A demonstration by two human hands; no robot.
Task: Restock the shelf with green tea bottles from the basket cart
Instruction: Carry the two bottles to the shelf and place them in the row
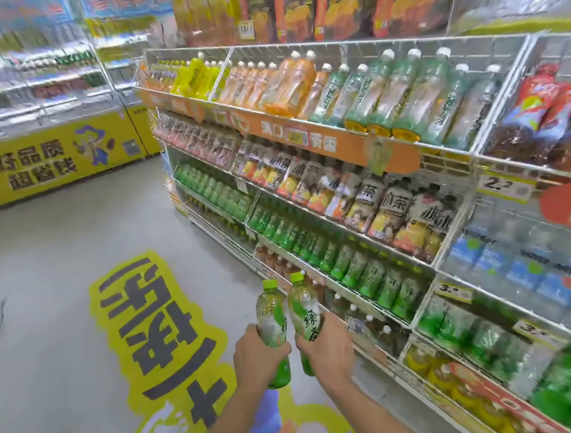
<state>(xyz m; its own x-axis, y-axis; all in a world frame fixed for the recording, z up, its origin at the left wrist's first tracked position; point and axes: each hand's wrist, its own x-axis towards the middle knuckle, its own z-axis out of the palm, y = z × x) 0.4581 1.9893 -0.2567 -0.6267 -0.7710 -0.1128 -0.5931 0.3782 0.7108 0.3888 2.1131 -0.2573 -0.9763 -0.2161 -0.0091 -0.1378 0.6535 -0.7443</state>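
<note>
Green tea bottles (271,320) near-upright, caps up

left green tea bottle (271,323) – upright, yellow-green cap | right green tea bottle (303,312) – upright, just beside | shelf (351,289) – green rows

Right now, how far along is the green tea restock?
Done: the green tea row on the shelf already looks well filled, though blur could hide gaps. In hand: the left hand grips one green tea bottle and the right hand grips a second bottle, both upright and short of the shelf. Left: place these two. The basket cart is out of view, so remaining stock cannot be judged.
</note>
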